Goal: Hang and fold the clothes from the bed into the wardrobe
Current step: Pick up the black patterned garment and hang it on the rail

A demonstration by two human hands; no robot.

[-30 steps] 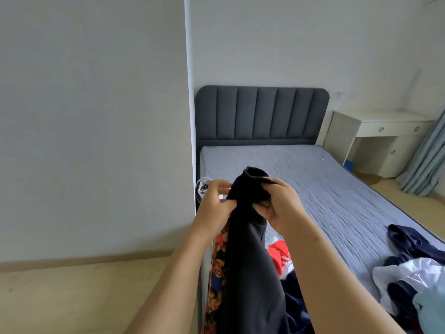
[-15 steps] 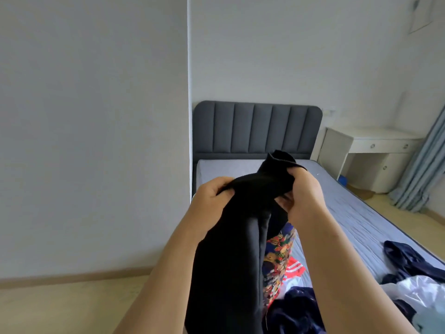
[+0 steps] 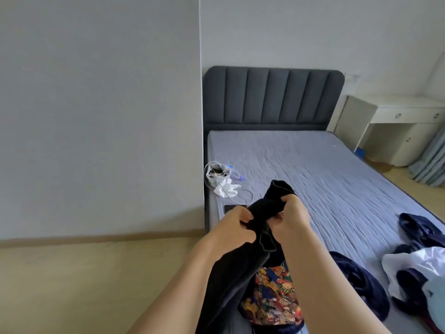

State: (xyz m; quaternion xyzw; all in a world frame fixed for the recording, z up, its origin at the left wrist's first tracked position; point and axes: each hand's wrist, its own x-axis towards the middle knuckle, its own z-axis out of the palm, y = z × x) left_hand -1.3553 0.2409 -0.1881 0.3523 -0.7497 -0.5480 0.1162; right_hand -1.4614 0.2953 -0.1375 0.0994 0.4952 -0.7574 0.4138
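Bedroom with pale walls and a light wood-tone floor (image 3: 96, 273); a grey-blue quilted mattress (image 3: 313, 169) runs away from us to a dark padded headboard (image 3: 272, 97), with a white desk (image 3: 397, 121) at far right. We hold the black garment (image 3: 240, 268) up over the near left corner of the mattress. Our left hand (image 3: 237, 227) is clenched round a bunch of the cloth. Our right hand (image 3: 291, 218) is curled round a rolled end of it, which sticks up past the fingers. The rest hangs down between our forearms and out of the bottom of the view. Appearance: matte black, thick-looking knit, a stitched hem or cuff edge showing just below our hands; we cannot tell whether it is a top or trousers. Handling, as we judge it: soft and limp, no stiffness, moderate weight, not slippery, not fragile, likely to sag and twist unless spread. The best hold would be at two matching points on an edge seam, hands drawn apart so the cloth drops flat. Beneath it lies a patterned garment (image 3: 272, 300) in red, orange and blue; a navy garment (image 3: 356, 280) and a white garment (image 3: 419, 263) lie to the near right. A white pouch and cord (image 3: 221, 179) sit at the left edge of the mattress.
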